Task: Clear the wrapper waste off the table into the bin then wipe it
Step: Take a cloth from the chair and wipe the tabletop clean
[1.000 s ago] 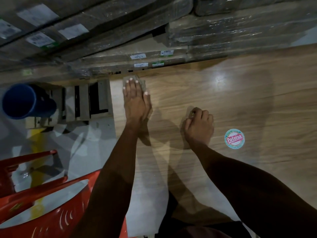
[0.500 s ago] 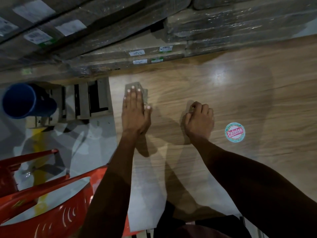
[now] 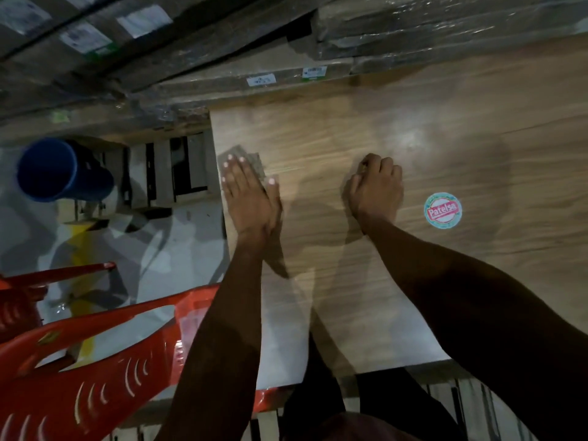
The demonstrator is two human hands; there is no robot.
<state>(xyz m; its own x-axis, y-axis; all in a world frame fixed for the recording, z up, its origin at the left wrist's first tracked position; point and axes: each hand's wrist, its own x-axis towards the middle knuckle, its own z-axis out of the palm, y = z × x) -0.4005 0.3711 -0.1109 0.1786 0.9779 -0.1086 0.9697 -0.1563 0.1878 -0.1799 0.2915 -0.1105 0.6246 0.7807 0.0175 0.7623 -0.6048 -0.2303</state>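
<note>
Fingers (image 3: 235,173) of the left hand (image 3: 249,198) are pressed flat, together, on a grey cloth (image 3: 254,160) at the worktop (image 3: 445,122) edge; right hand (image 3: 377,186) fingers are curled.

The wooden table (image 3: 397,281) lies bare from 1 to 4 o'clock of the right hand (image 3: 377,189), save a flat round sticker (image 3: 442,210) at 3; wrapped boxes (image 3: 286,58) wall off 12 o'clock; the left hand (image 3: 249,194) sits at the table's 9 o'clock edge; a red chair (image 3: 95,361) crowds 7 o'clock, the blue bin (image 3: 60,168) stands at 9.
</note>
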